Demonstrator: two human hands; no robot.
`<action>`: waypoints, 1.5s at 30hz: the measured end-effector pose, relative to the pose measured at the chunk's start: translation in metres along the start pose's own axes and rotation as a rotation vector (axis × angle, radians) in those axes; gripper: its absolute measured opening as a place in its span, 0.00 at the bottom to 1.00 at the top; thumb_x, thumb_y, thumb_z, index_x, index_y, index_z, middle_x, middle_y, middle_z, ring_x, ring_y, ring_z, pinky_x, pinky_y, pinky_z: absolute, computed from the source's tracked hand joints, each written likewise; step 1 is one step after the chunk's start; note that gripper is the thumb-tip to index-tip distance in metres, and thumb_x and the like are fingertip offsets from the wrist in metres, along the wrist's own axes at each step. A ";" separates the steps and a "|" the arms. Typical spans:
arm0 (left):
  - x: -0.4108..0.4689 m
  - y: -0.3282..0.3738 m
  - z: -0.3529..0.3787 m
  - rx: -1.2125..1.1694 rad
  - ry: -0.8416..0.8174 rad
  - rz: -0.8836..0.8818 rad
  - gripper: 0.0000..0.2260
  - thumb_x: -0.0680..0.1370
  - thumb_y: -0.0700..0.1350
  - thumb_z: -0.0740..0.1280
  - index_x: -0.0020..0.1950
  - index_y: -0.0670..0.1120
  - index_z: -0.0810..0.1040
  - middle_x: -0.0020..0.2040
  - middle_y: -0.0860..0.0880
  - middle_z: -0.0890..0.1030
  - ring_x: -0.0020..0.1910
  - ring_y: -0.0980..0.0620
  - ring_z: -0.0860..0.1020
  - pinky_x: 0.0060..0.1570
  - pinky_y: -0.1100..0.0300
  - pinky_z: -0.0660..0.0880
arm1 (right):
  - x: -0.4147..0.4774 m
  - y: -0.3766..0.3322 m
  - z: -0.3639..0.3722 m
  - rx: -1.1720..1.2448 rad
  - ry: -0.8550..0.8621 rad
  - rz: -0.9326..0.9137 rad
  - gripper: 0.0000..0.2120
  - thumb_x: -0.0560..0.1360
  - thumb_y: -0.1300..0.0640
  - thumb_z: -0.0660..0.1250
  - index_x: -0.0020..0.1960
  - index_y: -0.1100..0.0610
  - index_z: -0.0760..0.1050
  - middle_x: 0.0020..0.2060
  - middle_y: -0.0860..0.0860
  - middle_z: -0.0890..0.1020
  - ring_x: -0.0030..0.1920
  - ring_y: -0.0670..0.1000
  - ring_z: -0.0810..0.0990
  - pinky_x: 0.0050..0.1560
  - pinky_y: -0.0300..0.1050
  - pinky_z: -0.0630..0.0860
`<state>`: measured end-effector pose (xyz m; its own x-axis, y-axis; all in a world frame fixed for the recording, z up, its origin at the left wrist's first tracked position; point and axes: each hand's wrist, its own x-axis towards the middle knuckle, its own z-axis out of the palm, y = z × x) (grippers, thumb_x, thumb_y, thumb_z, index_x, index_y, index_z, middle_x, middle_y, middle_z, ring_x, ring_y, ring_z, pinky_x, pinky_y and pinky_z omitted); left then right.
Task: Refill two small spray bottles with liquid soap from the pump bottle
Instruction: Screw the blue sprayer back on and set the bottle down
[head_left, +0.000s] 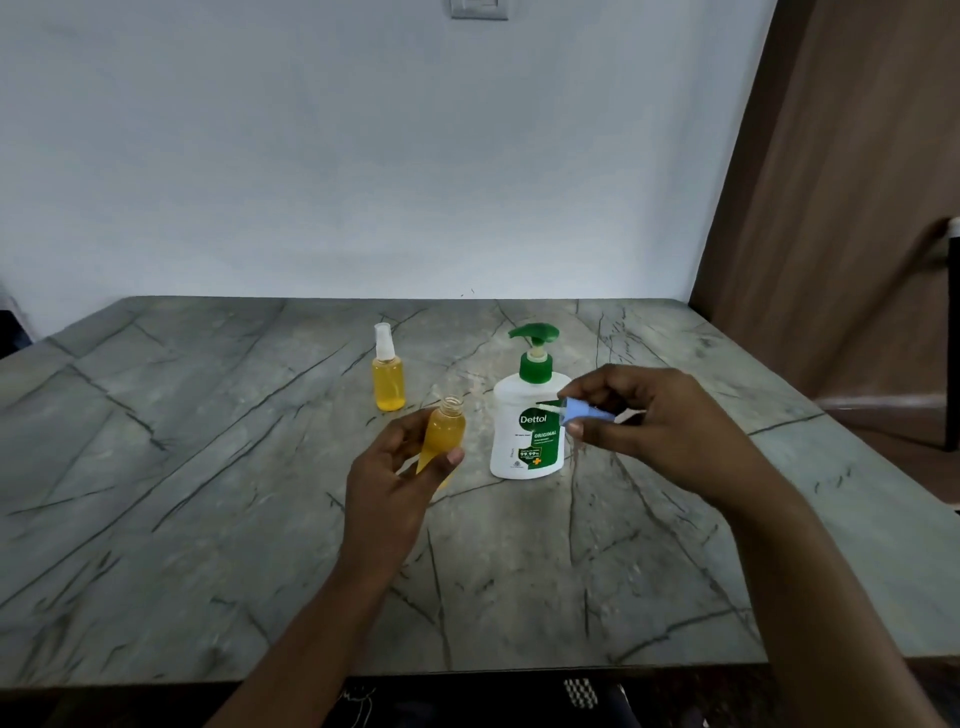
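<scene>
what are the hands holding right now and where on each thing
The left hand grips the uncapped spray bottle around its lower body; the right hand pinches the blue spray head by its sides.

Capped spray bottle (388, 376) stands left of pump bottle (529, 415).

I saw a grey veined stone table (208, 493) spread beneath the fingers (587, 387), pale bluish wall (363, 156) well beyond them, white switch plate (479, 8) high above, brown panel (857, 182) off to their right
</scene>
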<state>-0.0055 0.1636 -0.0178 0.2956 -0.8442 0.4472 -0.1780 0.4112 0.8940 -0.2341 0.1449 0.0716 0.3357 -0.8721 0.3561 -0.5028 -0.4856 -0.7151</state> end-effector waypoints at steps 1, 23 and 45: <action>0.000 0.000 -0.001 0.003 0.002 0.004 0.17 0.69 0.40 0.74 0.53 0.56 0.77 0.49 0.58 0.83 0.51 0.60 0.80 0.46 0.70 0.76 | 0.002 -0.005 -0.001 -0.028 -0.012 -0.007 0.10 0.69 0.57 0.75 0.50 0.49 0.81 0.41 0.44 0.84 0.42 0.40 0.79 0.40 0.25 0.71; -0.002 -0.013 -0.007 0.188 -0.028 0.102 0.18 0.71 0.43 0.74 0.60 0.50 0.79 0.53 0.56 0.81 0.54 0.61 0.78 0.46 0.69 0.76 | 0.035 -0.045 -0.024 -0.195 -0.200 -0.033 0.09 0.72 0.58 0.72 0.53 0.54 0.82 0.42 0.44 0.83 0.33 0.39 0.80 0.36 0.32 0.77; -0.007 -0.006 -0.004 0.244 -0.096 0.136 0.17 0.72 0.48 0.71 0.56 0.64 0.71 0.52 0.62 0.78 0.53 0.65 0.76 0.48 0.76 0.72 | 0.059 -0.045 0.036 -0.409 -0.406 -0.351 0.11 0.70 0.61 0.72 0.53 0.54 0.81 0.46 0.45 0.82 0.46 0.44 0.78 0.48 0.37 0.74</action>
<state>-0.0027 0.1680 -0.0265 0.1654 -0.8205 0.5471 -0.4341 0.4376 0.7875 -0.1629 0.1173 0.1030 0.7670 -0.6047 0.2144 -0.5434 -0.7899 -0.2842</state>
